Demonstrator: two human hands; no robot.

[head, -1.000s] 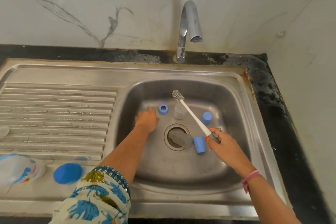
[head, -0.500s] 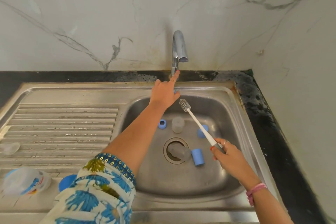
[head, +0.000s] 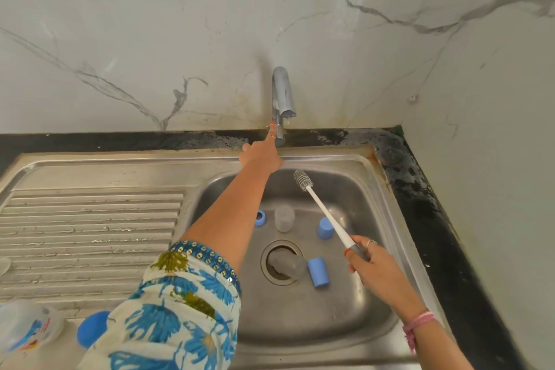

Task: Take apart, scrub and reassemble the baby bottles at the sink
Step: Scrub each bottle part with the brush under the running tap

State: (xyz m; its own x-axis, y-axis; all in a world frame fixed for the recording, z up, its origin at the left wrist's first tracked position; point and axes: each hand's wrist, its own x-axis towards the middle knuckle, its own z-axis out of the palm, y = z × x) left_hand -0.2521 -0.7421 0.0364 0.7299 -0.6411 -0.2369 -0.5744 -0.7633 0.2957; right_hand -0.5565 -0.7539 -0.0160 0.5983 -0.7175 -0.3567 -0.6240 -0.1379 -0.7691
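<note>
My left hand (head: 262, 152) stretches over the sink's back rim, its fingers touching the base of the chrome tap (head: 282, 99). My right hand (head: 372, 264) grips the grey handle of a white bottle brush (head: 322, 210), its bristle head raised over the basin. In the steel basin (head: 369, 189) lie bottle parts: a blue ring (head: 260, 218), a clear bottle body (head: 284, 218), a blue cap (head: 325, 228), and a second clear bottle (head: 285, 264) on its side over the drain with a blue collar (head: 317, 272).
The ribbed drainboard (head: 90, 228) spreads left of the basin. At its front left lie a clear printed bottle (head: 27, 327) and a blue round lid (head: 91, 328). A black counter strip (head: 435, 219) and marble walls close in the back and right.
My left hand rose from the basin floor and reached back to the tap's base. The view tilted up. My right hand kept hold of the brush.
</note>
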